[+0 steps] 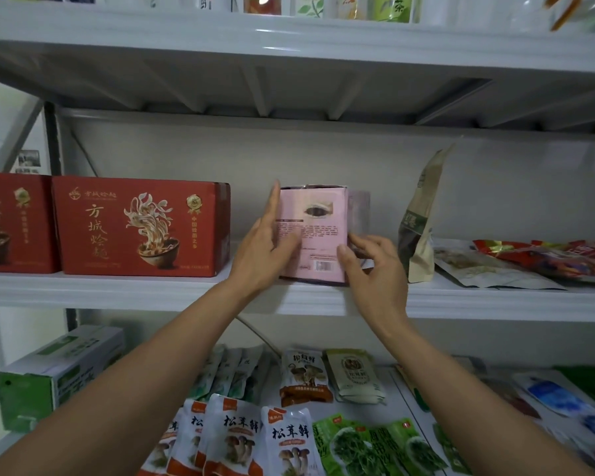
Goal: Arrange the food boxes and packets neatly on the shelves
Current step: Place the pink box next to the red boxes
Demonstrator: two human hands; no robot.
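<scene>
On the middle shelf (117, 290), at left, two red boxes (141, 228) are already squared up. The pink box (311, 235) is steadied by the left hand (261, 249), fingers (272, 207) straight along its side, and gripped at its right edge by the right hand (375, 266). Right of it, packets (529, 262) are left loose.
</scene>
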